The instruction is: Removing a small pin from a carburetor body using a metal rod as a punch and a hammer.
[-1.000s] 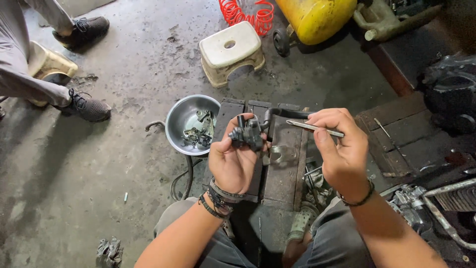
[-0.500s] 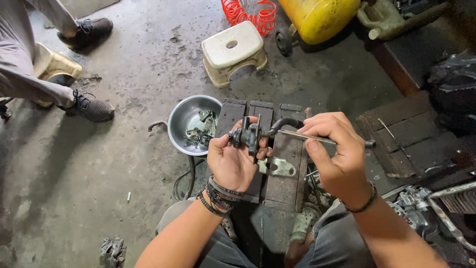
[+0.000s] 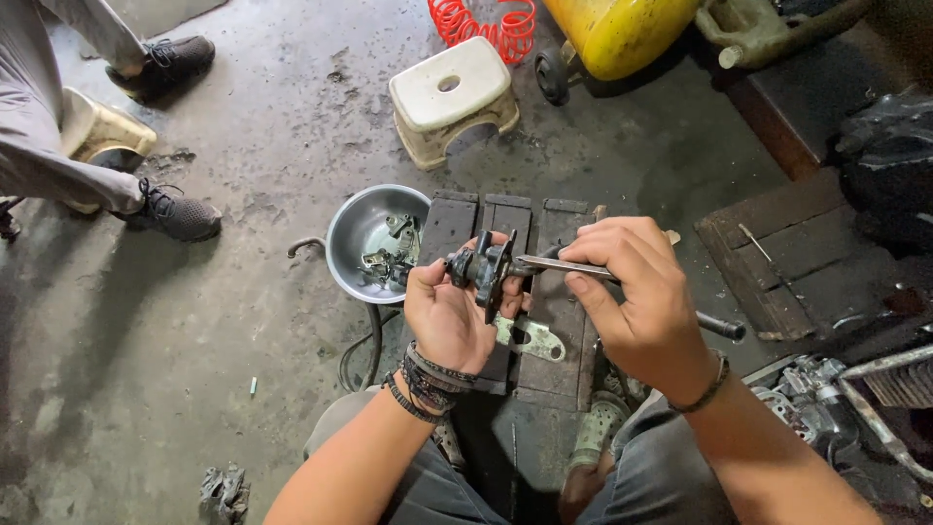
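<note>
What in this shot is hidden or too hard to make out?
- Head view: the thin metal tool, its rear end wrapped by the right hand.
- The small dark engine part, its underside covered by the left hand.
- Parts in the steel bowl: too small to identify.
- Yellow tank: cut off by the top edge.

Bowl's small parts [image 3: 391, 261] too small to tell

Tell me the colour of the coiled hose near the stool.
The coiled hose is bright red-orange, seen at the top of the head view, behind the stool.
</note>
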